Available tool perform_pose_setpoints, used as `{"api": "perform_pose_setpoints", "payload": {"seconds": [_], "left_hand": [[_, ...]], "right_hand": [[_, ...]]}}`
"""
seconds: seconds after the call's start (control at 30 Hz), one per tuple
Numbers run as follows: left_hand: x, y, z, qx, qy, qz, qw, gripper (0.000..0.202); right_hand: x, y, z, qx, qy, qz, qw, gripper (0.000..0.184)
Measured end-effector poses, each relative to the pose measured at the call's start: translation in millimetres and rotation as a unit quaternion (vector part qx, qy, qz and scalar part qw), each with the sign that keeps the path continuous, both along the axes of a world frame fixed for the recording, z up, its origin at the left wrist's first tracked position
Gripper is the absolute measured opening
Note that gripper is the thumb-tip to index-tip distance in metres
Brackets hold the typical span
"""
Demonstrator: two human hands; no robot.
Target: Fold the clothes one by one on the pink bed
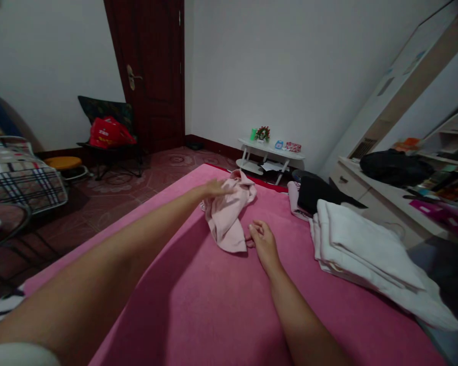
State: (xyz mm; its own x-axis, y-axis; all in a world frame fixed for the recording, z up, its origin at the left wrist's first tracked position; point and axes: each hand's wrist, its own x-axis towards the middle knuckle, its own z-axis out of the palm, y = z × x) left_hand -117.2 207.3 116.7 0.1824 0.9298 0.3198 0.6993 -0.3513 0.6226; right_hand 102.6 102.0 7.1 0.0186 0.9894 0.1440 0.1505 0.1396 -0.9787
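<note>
Pale-pink cloth garment (227, 218), crumpled, on a broad deep-pink fabric cover (221, 310), between both hands.
Left hand (215, 188), blurred, lies on the garment's upper left; cannot tell whether it grips. Right hand (264, 241) at the lower right edge, fingers curled inward; pinch or mere touch, cannot tell. Farther right: folded stack of thick white cloth (366, 249), black cloth (320, 194) just beyond.

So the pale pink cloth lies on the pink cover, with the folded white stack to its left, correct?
No: the head view shows the folded white stack to the right of the pale pink cloth, which lies on the pink cover.
</note>
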Motion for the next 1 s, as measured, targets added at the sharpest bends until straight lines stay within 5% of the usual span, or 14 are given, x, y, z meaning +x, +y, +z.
{"api": "perform_pose_setpoints", "payload": {"seconds": [0.1,0.17,0.43,0.7,0.87,1.0], "left_hand": [[5.3,-24.6,-55.1,-0.050,0.095,0.044,0.993,0.090],[8.8,-28.5,-68.4,-0.058,0.141,0.070,0.986,0.095],[12.0,-9.6,-48.2,-0.028,0.252,0.140,0.957,0.056],[-69.0,-1.0,-5.2,-0.044,0.337,0.180,0.923,0.055],[-78.5,-6.9,-28.8,-0.063,0.356,0.115,0.925,0.081],[-67.8,-16.6,-57.6,-0.004,0.328,0.151,0.932,0.060]], "right_hand": [[-1.1,4.5,-4.6,0.017,-0.026,-0.012,0.999,0.044],[-2.5,5.3,-6.5,0.022,-0.035,-0.010,0.999,0.041],[-1.0,-6.4,0.6,0.000,-0.002,0.031,1.000,0.041],[-4.0,-7.1,6.0,-0.024,-0.015,0.039,0.999,0.040],[-4.7,-5.2,3.9,-0.042,-0.050,0.037,0.997,0.041],[-4.9,-6.7,4.6,-0.040,-0.060,0.032,0.997,0.042]]}}
